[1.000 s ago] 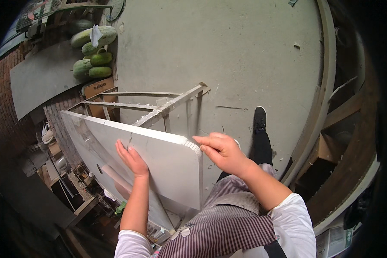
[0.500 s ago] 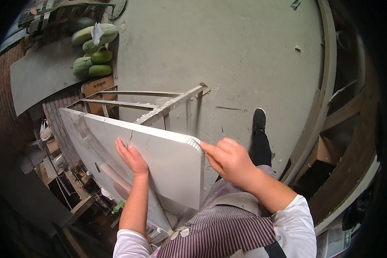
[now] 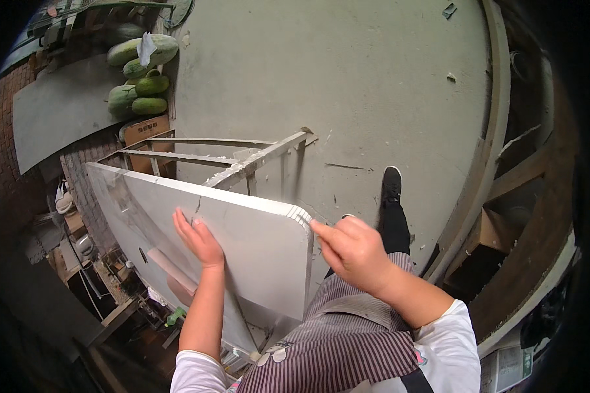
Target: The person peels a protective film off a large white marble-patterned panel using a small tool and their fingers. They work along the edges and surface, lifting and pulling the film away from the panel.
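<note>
- Gourds [image 3: 152, 85] are lying piled beside a grey sheet [image 3: 59, 114].
- A white scrap [image 3: 146, 49] is resting on one gourd.
- Bricks [image 3: 5, 101] are showing at far left.
- A carton [image 3: 491, 230] is sitting at right, near a beam [image 3: 521, 173].
- A dark scrap [image 3: 448, 11] is lying on the floor [image 3: 373, 78].

My head view shows a broad, pale board [image 3: 262, 247] with a white edge [image 3: 242, 200] and rounded corner [image 3: 299, 215], where short lines cross that edge. It sits alongside a metal frame [image 3: 262, 158]; I can't tell whether they touch.
</note>
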`<state>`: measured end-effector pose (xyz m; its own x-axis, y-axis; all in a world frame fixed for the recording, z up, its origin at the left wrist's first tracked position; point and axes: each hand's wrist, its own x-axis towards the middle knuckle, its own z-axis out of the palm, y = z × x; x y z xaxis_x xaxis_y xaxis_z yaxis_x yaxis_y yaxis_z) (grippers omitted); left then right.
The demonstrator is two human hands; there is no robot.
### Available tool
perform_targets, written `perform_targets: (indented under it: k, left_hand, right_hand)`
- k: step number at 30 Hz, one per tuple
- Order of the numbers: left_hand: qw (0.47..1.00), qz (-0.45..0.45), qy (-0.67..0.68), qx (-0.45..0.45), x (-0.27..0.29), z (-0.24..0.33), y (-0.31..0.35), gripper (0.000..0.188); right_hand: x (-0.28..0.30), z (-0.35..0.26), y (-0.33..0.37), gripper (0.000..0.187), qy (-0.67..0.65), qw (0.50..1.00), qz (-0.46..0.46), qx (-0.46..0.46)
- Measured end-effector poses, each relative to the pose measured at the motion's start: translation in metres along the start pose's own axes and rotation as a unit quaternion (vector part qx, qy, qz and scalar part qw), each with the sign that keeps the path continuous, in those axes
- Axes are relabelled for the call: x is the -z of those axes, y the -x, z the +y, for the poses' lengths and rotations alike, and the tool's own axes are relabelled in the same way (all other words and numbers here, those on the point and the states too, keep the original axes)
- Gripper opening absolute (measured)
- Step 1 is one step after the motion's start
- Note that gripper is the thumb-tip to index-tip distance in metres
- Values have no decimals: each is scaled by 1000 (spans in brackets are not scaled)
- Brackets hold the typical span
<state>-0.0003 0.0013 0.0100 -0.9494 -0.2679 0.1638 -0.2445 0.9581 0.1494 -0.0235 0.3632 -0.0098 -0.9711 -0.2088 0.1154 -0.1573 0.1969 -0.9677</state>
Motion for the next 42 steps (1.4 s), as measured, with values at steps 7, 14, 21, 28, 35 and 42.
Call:
perform_targets:
  k: [7, 14, 21, 28, 35, 42]
  left_hand:
    - [1000, 4, -4, 2, -1, 1, -3, 53]
    - [1000, 2, -13, -13, 0, -4, 0, 52]
    - [1000, 12, -8, -23, -4, -9, -1, 52]
    - [1000, 2, -14, -4, -3, -8, -2, 52]
    - [1000, 9, -16, -4, -7, -10, -4, 52]
    - [999, 17, -20, -29, -9, -14, -5, 52]
  right_hand:
    - [-11, 8, -3, 41, 16, 999, 24, -35]
    - [-26, -9, 14, 41, 7, 998, 66, -19]
    - [-22, -11, 24, 45, 11, 996, 80, -39]
    - [-36, -4, 14, 37, 59, 996, 62, -39]
    - [-33, -16, 30, 30, 15, 991, 132, -30]
    - [-36, 2, 11, 31, 63, 991, 120, -14]
